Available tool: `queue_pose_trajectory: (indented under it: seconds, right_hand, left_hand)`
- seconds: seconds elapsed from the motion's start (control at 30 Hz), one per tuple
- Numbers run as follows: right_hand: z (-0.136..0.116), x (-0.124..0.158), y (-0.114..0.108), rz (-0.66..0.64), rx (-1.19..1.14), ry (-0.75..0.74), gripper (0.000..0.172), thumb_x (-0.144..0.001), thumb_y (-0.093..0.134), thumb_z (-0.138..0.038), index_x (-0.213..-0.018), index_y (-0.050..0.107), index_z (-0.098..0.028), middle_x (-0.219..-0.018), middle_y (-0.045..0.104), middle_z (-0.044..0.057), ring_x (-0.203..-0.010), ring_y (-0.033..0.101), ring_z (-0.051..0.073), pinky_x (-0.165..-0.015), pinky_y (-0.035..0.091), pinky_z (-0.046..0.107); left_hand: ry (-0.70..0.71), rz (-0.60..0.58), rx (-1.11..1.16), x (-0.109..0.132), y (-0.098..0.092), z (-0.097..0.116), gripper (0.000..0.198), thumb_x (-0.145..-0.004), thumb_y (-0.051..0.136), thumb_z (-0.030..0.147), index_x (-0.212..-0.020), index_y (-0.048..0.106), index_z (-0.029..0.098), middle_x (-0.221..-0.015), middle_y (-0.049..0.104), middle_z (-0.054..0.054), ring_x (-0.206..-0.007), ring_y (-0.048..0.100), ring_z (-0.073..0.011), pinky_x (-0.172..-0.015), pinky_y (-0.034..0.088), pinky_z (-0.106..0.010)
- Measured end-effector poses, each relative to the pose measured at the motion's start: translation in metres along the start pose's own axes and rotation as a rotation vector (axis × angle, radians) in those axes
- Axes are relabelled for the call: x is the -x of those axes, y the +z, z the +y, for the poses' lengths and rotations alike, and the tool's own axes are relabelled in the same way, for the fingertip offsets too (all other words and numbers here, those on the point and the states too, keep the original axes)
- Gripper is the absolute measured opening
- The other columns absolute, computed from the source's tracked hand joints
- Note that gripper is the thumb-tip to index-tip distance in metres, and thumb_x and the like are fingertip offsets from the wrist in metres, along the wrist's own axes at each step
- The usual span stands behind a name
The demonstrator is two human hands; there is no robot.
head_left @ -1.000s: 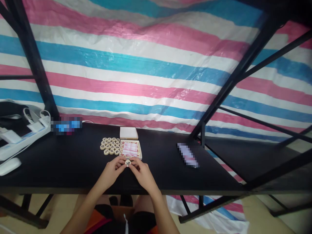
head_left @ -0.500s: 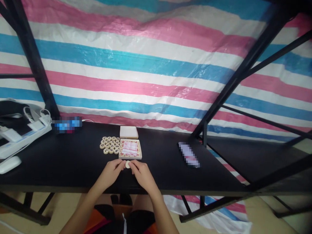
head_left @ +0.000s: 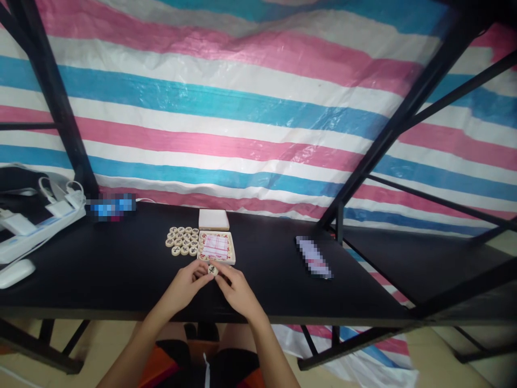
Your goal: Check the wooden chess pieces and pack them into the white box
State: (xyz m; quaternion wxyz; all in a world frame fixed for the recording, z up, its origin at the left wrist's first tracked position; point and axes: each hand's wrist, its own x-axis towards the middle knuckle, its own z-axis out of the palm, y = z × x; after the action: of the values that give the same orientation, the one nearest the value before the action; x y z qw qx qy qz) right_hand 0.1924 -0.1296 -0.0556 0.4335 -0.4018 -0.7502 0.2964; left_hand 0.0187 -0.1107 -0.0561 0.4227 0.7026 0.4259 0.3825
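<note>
And here we are, both hands in close over the desk (head_left: 262, 291), forearms sweeping in from seven and five o'clock, thumbs towards each other! The left hand (head_left: 189, 278) has the near-left edge of a pale round piece (head_left: 212, 271), the right hand (head_left: 235, 286) has the other side, and between them they're pinching it, fingers curled, dark character on show.

And there's the change! Half a second ago that piece showed a plain, blank face; now the marked side is up, just as some dark marking showed a second ago. The fingertips have shifted too, reaching further around its far edge.

Straight off the piece at twelve o'clock, just beyond the fingers, the open box (head_left: 233, 251) of red-marked pieces hasn't budged, patterned sheet (head_left: 215, 247) lying on top. The white lid (head_left: 213, 219) is right behind. Over at ten to eleven o'clock, the dark-marked pieces (head_left: 184, 243) stay in their tight rows, unmoved!
</note>
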Motion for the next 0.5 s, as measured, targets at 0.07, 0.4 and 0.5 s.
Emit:
queue_pose_trajectory:
  seconds: [0.07, 0.4, 0.5]
  right_hand:
    - [-0.0009, 0.0006, -0.0004, -0.052, 0.002, 0.004, 0.046, -0.083, 0.048, -0.011, -0.124, 0.056, -0.029, -0.113, 0.065, 0.003, -0.093, 0.062, 0.017, -0.082, 0.049, 0.03]
    - [0.003, 0.0, 0.0038, 0.001, -0.075, 0.123, 0.031, -0.086, 0.05, -0.019, -0.115, 0.058, -0.024, -0.096, 0.07, 0.003, -0.088, 0.065, 0.017, -0.082, 0.048, 0.03]
    - [0.0011, -0.0013, 0.0028, 0.009, -0.029, 0.084, 0.026, -0.084, 0.05, -0.014, -0.104, 0.063, -0.024, -0.097, 0.068, 0.002, -0.089, 0.063, 0.017, -0.079, 0.048, 0.028]
  left_hand:
    - [-0.012, 0.021, -0.033, 0.0006, 0.001, -0.0013, 0.016, -0.078, 0.06, 0.034, -0.083, 0.057, 0.019, -0.071, 0.062, 0.002, -0.064, 0.057, -0.0139, -0.057, 0.042, -0.023]
    - [0.016, 0.015, -0.001, 0.0019, 0.0011, -0.0004, 0.015, -0.085, 0.051, 0.031, -0.093, 0.058, 0.02, -0.077, 0.064, 0.001, -0.072, 0.059, -0.0155, -0.065, 0.043, -0.024]
    - [0.023, 0.009, -0.007, 0.0027, 0.0001, 0.0014, 0.013, -0.085, 0.052, 0.032, -0.087, 0.057, 0.02, -0.072, 0.062, 0.002, -0.069, 0.058, -0.015, -0.062, 0.042, -0.024]
